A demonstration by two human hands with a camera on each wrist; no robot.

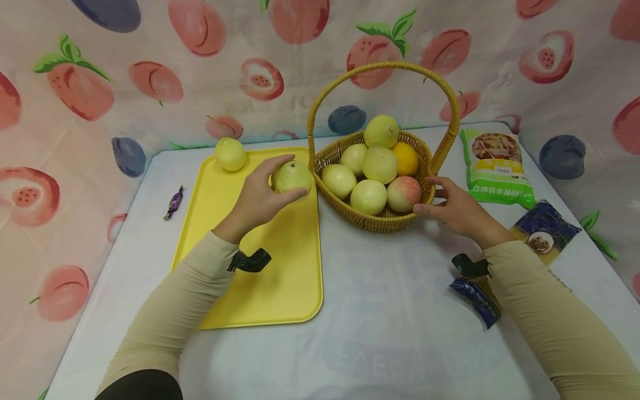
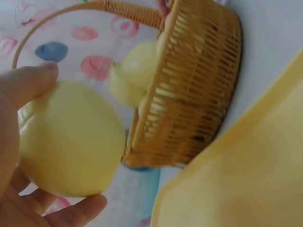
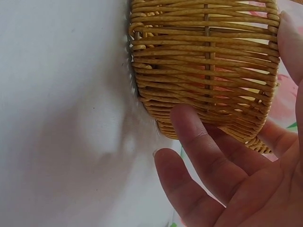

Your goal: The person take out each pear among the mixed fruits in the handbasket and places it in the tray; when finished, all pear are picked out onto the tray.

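1. Left hand (image 1: pixel 256 194) clasps a smooth, round, pale-green fruit (image 1: pixel 291 176) above the yellow rectangular tray (image 1: pixel 270 303), near the tan wicker basket (image 1: pixel 372 222); a light, even grip should guard against slipping.
2. Right hand (image 1: pixel 461 212) grips the basket's right rim; gentle, steady pressure there should prevent tipping.

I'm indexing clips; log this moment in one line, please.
left hand: holds pale fruit beside basket | right hand: holds basket edge | basket: fruits inside | tray: lone fruit at far left corner
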